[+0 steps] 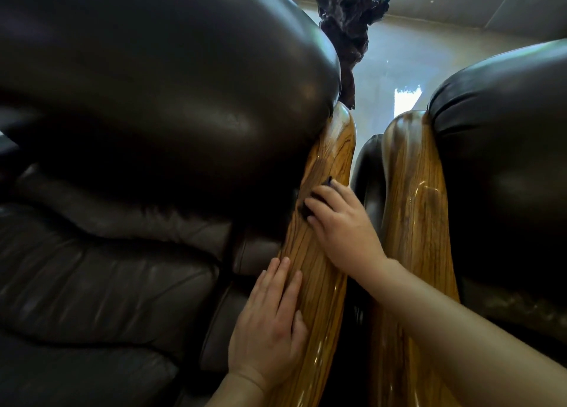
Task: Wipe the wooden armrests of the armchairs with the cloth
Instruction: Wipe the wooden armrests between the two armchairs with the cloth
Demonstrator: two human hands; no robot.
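Note:
Two glossy wooden armrests run away from me side by side: the left armrest (325,161) belongs to the dark leather armchair (153,84) on the left, the right armrest (411,191) to the armchair (506,161) on the right. My right hand (340,222) presses a small dark cloth (316,196) flat against the left armrest about halfway up; the hand hides most of the cloth. Lower on that armrest, on its inner side, my left hand (273,320) lies flat with its fingers together, holding nothing.
A narrow gap (365,191) separates the two armrests. A dark, gnarled sculpture-like object (346,22) stands beyond the chairs on a shiny pale floor (399,62). The left chair's seat cushion (92,283) fills the lower left.

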